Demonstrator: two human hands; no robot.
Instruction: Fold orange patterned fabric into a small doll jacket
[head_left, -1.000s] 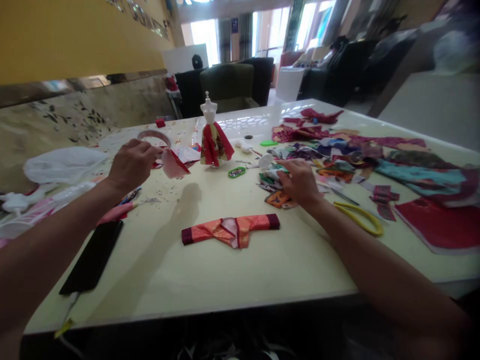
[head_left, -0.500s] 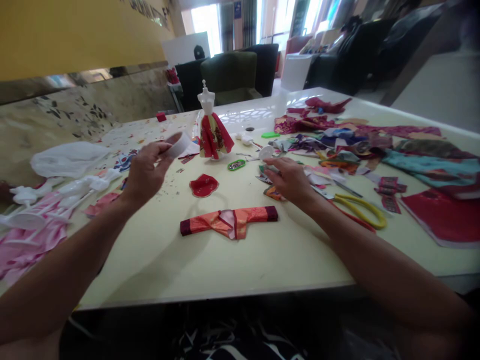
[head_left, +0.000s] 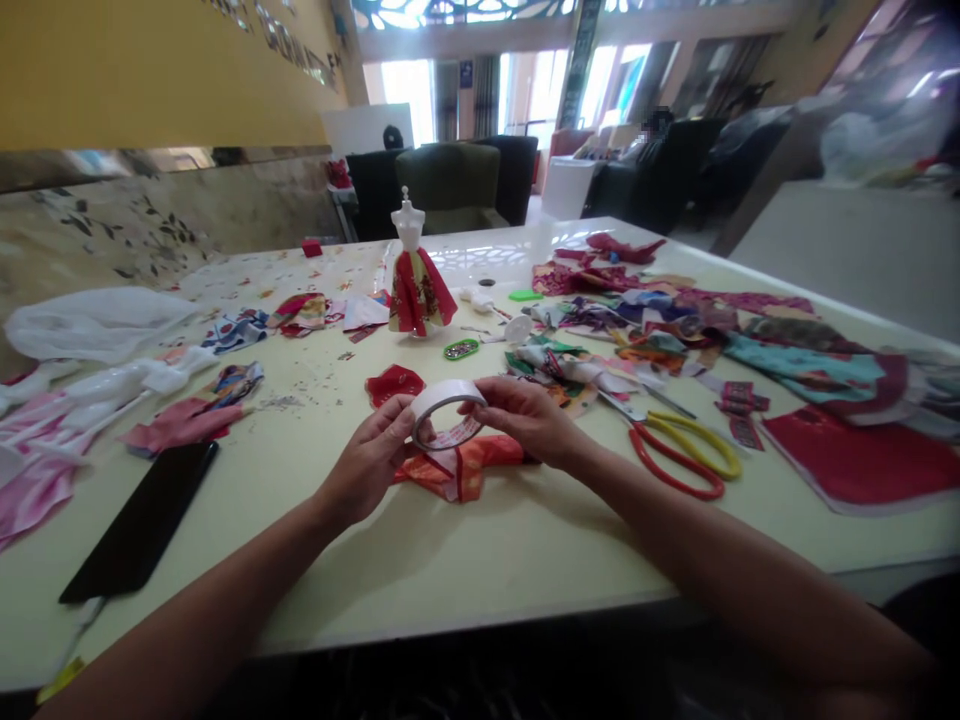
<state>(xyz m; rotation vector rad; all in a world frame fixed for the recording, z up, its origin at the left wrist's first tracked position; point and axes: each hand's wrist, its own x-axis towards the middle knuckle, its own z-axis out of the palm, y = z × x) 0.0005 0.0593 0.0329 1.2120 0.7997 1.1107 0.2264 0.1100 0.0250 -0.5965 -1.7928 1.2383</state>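
A roll of white tape (head_left: 448, 400) is held up over the table between both hands. My left hand (head_left: 375, 447) grips its left side, thumb in front. My right hand (head_left: 525, 412) has its fingers closed on the right side of the roll. Below and behind the roll lies a small orange doll jacket (head_left: 465, 478), its sleeve ends partly hidden by my hands. A red fabric piece (head_left: 394, 384) rests just beyond my left hand. Farther back, a white mini dress form (head_left: 408, 228) stands upright in a red and gold skirt (head_left: 421, 295).
Scissors with red and yellow handles (head_left: 686, 455) lie right of my right forearm, near a heap of fabric scraps (head_left: 637, 310). A green-rimmed tray (head_left: 460, 349) sits mid-table. On the left are a black phone (head_left: 142, 525) with a cable and white doll stands (head_left: 112, 390).
My left hand has brought the tape roll right and down to the middle. My right hand has moved left from near the scraps and taken hold of the roll. The view has tilted up.
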